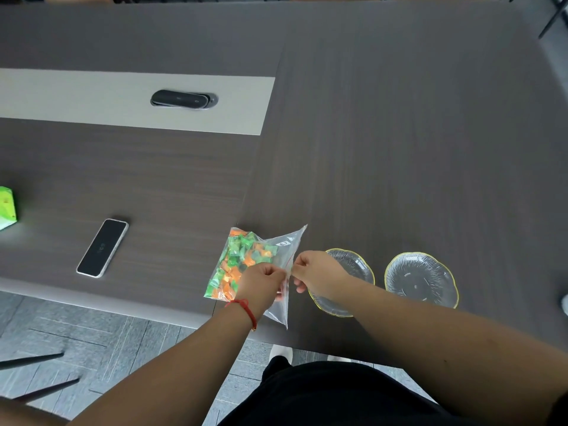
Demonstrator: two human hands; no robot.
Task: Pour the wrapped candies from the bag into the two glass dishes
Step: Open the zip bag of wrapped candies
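Step in hand, by my read: opening the zip seal of the bag [252, 265] before any pouring. Left hand [261, 279] and right hand [316, 272] each pinch one lip of the bag mouth, grip of both closed on the clear plastic, knuckles nearly touching across the red seal line. To do it well: keep each pinch right at the seal, pull the two lips straight apart, hold the mouth up so nothing spills early. The bag body lies on the worktop [399, 149] on the left-hand side of the grip, wrapped candies [236, 265] bunched at its closed end, away from the mouth. Both dishes are empty: near dish [359, 262] sits just under and beyond the right hand, partly hidden by it; far dish [421, 279] is further out on that side.

Counts: one bag, two glass dishes, two hands. Candies green and orange, probably several dozen, too packed to count. Also one phone [103, 247] well off past the left hand, one green box [6, 207] at the frame edge.
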